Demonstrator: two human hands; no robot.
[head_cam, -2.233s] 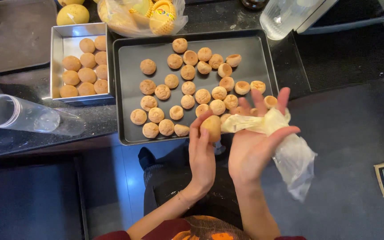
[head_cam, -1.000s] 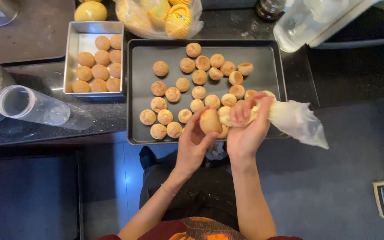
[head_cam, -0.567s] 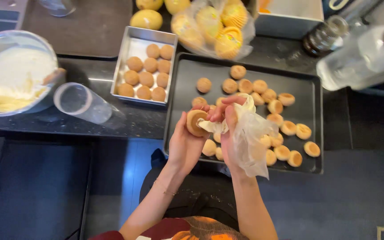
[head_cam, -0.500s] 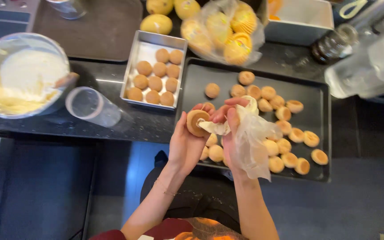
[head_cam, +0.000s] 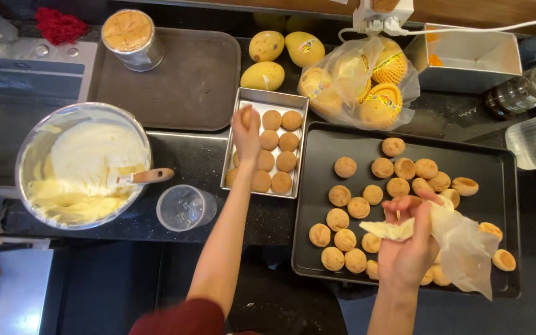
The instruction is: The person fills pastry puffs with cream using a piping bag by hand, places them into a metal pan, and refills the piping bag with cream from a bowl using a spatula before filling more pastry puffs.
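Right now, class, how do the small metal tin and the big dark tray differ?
The tin is small, silvery and deep; the tray is wide, dark and shallow. Puffs sit packed in rows in the tin but scattered on the tray. Both hold round golden puffs.

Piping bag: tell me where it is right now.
In the head view the piping bag is at lower right, gripped in the right hand above the front edge of the dark baking tray of small puffs.

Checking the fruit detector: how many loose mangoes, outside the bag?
3. One mango and another lie side by side at the back; the third sits in front, above the small tray. More may hide behind the bag.
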